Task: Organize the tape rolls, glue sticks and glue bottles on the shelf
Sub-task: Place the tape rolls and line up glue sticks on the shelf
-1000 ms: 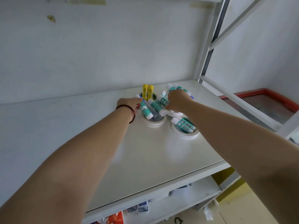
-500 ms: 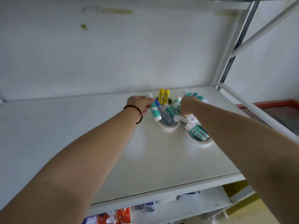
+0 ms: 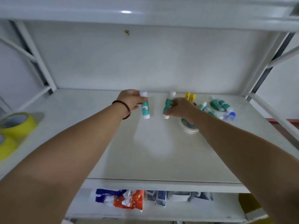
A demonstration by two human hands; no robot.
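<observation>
Left hand [image 3: 131,101] is pinching one teal glue stick [image 3: 145,107] upright over the middle of the shelf [image 3: 113,151], grip curled round it; right hand [image 3: 179,108] is likewise gripping a second teal stick [image 3: 168,105] just right of it. Far right are lying two yellow sticks [image 3: 190,97], a blurred heap of teal sticks [image 3: 220,105], one white tape roll [image 3: 187,126]. Two yellow tape rolls [image 3: 17,125] are sitting at the left edge.

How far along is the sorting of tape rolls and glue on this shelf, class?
Done: the yellow tape rolls stand apart at the shelf's left end. In hand: the left hand and right hand each hold a teal glue stick. Left: the yellow glue sticks, a loose heap of glue and a white tape roll at the right.
</observation>
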